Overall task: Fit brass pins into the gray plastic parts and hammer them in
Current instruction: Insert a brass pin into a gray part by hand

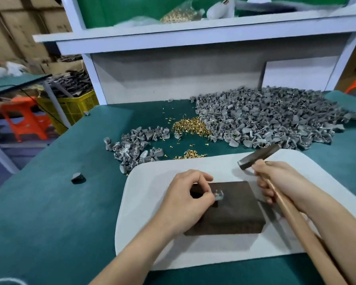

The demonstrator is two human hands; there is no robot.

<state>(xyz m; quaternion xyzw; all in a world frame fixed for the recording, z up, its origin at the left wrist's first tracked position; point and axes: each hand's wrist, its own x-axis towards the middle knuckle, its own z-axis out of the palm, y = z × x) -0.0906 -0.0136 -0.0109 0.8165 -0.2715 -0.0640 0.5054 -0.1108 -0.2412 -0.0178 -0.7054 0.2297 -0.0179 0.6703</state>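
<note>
The step in hand looks like the hammering of 1 part; the left hand pinches a gray plastic part between thumb and fingertips and steadies it on top of the dark block, which sits on a white mat on the green tabletop; a small upright stub shows on the part, probably the brass pin, though it is too small to be sure. The right hand is wrapped round the wooden handle of the hammer, close under the head; the head hangs above the mat, beside the block and apart from the part. The 2 hands are apart. Loose brass pins lie between a small heap and a large heap of gray parts. The next move calls for a short, square blow on the pin, with the pinching fingertips kept off the line of the strike.
</note>
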